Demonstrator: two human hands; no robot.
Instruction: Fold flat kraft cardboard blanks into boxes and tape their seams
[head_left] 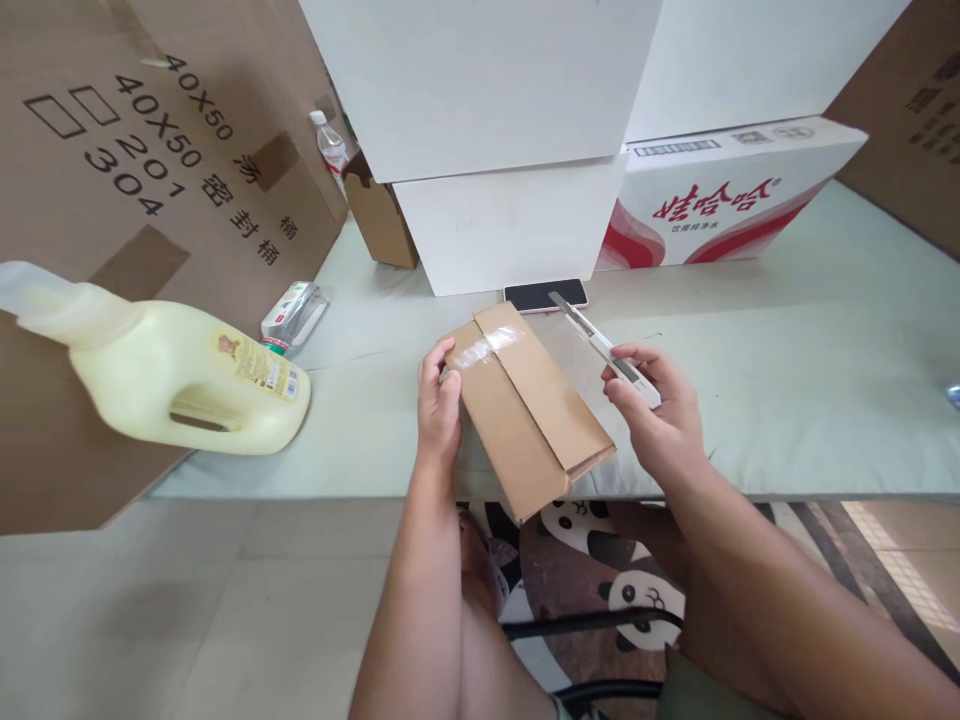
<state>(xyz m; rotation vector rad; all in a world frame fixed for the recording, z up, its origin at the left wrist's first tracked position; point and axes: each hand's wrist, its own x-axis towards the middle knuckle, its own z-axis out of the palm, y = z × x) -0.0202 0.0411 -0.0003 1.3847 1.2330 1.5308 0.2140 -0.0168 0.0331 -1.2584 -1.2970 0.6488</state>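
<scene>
A small brown cardboard box (517, 420) with a seam along its top is tilted at the table's front edge. Clear tape (487, 346) crosses the seam near its far end. My left hand (439, 405) grips the box by its left side, thumb on top and the other fingers partly hidden. In my right hand (660, 405) is a white utility knife (611, 352), its blade out and pointing up and left, apart from the box. Behind the blade tip lies a dark-screened phone (544, 295).
A yellow detergent jug (195, 370) stands on the left beside a large carton (112, 230). White boxes (510, 220) are stacked behind the phone, next to a red-and-white carton (712, 210). A plastic bottle (328, 145) and an open brown box (379, 215) stand at back left.
</scene>
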